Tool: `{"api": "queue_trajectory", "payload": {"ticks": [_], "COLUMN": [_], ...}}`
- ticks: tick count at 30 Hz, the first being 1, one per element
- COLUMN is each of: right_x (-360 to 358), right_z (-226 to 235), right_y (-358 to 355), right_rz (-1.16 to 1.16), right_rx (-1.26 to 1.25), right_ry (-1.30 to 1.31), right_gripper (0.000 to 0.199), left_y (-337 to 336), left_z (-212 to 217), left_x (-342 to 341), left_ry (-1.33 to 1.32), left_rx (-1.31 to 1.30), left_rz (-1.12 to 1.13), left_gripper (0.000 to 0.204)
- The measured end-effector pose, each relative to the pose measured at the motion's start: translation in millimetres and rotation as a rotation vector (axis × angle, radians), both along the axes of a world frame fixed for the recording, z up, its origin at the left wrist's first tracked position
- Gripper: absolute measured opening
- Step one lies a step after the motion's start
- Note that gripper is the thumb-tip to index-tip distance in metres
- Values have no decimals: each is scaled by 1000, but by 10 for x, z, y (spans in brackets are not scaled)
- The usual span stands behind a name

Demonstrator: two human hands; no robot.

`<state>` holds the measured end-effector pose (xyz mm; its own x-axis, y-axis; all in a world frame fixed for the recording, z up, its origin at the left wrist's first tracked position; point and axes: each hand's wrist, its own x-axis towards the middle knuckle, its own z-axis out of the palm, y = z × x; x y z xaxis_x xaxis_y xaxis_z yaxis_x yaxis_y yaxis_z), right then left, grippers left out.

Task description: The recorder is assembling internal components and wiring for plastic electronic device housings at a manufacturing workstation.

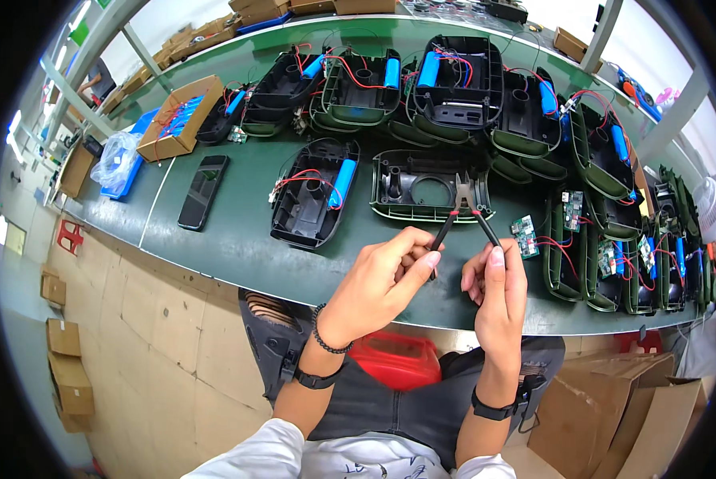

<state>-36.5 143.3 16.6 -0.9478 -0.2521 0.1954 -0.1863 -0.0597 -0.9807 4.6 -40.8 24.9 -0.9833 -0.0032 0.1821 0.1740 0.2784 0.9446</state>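
Both my hands hold one pair of cutting pliers (464,194) by the handles, its jaws pointing away from me over an empty-looking black and green plastic housing (387,209). My left hand (386,275) is closed on the left handle, my right hand (498,283) on the right one. The handles are spread apart. Left of the pliers lies another housing half (298,215) with a blue cylindrical battery (342,184) and red wires inside. Just right of my right hand, a small green circuit board (525,236) rests near the housings.
Several stacked housings (458,96) with batteries line the back; more housings (561,263) crowd the right. A phone (204,192), a cardboard box (184,120) of blue batteries and a plastic bag (118,160) lie left. A red stool (398,361) is under me; a carton (597,399) stands right.
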Motion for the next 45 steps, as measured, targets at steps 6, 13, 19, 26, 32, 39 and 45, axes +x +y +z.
{"api": "queue_trajectory", "payload": {"ticks": [6, 13, 19, 26, 32, 39, 45], "right_x": [48, 87, 51, 52, 68, 65, 74], "right_z": [36, 43, -101, 45, 37, -8, 50], "right_y": [-53, -79, -22, -102, -99, -96, -76], "right_rz": [128, 157, -140, 101, -10, 81, -142], "right_rx": [282, 446, 64, 605, 390, 233, 205], "right_ry": [97, 196, 77, 514, 430, 221, 109], "right_gripper": [30, 40, 29, 76, 60, 32, 23], "left_y": [-18, -63, 34, 0, 20, 64, 131], "left_z": [1, -47, -14, -67, -150, -185, -105], "left_x": [-11, -2, 51, 110, 74, 49, 51], "left_ry": [-8, 2, -22, 67, 43, 100, 137], "left_rx": [-29, -18, 116, -89, 93, 142, 49], "left_rz": [-15, 5, 3, -66, -35, 11, 265], "left_gripper": [21, 21, 14, 18, 18, 11, 16]}}
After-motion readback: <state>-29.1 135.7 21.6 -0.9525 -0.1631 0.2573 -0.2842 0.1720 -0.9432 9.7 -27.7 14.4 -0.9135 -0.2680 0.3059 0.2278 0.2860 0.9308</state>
